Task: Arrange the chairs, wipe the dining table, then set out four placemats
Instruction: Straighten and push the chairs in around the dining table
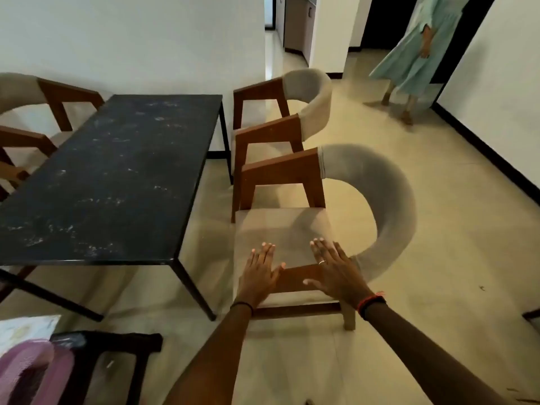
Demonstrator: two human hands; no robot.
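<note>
A black stone-topped dining table (117, 176) with pale smudges stands at the left. To its right, a wooden armchair (371, 197) with a beige curved back sits nearest me. My left hand (260, 273) and my right hand (336, 270) are spread flat, fingers apart, over its near wooden armrest (295, 277), gripping nothing. Behind it, a second matching chair (292, 112) faces the table. At the far left side of the table are two more chairs (32, 112).
A dark low stand (117, 355) with pink and patterned cloth (32, 366) sits at the bottom left. A person in a pale green dress (418, 51) stands at the doorway, top right. Open beige floor (438, 258) lies right of the chairs.
</note>
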